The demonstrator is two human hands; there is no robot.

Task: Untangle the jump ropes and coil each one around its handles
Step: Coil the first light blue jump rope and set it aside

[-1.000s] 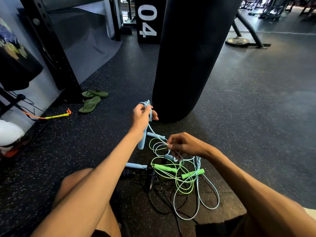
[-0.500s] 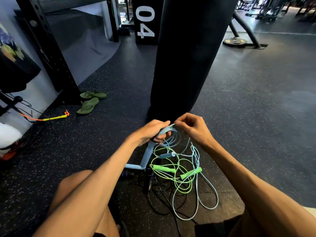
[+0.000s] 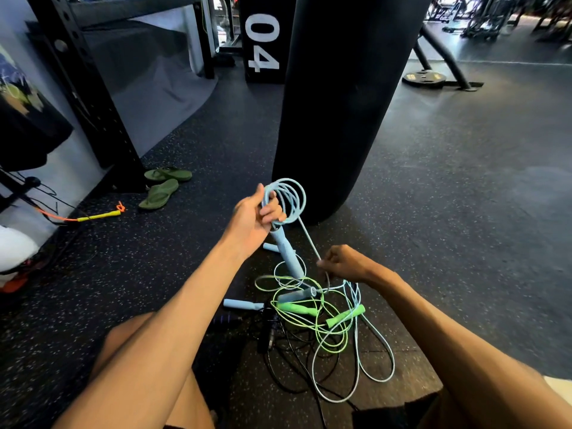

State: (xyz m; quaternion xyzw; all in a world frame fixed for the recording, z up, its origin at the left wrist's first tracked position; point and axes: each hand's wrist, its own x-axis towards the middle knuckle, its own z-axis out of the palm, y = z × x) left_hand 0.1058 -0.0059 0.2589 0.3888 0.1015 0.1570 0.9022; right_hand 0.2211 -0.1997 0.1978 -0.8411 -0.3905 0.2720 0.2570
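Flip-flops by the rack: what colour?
Olive green flip-flops, both of them, seen in the head view.

arms bare, no sleeves | knees bare | dark shorts (image 3: 399, 414)

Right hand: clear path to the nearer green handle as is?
Probably yes. The right hand is just above the green handle, which lies on top of the pile. But its fingers are pinching the blue cord, so it must let go first.

Pale blue rope (image 3: 286, 198) and handle (image 3: 286, 250); lime-green rope (image 3: 332, 335) with green handles (image 3: 345, 316) — a black rope (image 3: 288, 366) nearby. Far left lie olive flip-flops (image 3: 159, 193); the floor (image 3: 448, 196) is black, speckled — the punching bag (image 3: 337, 103) black.
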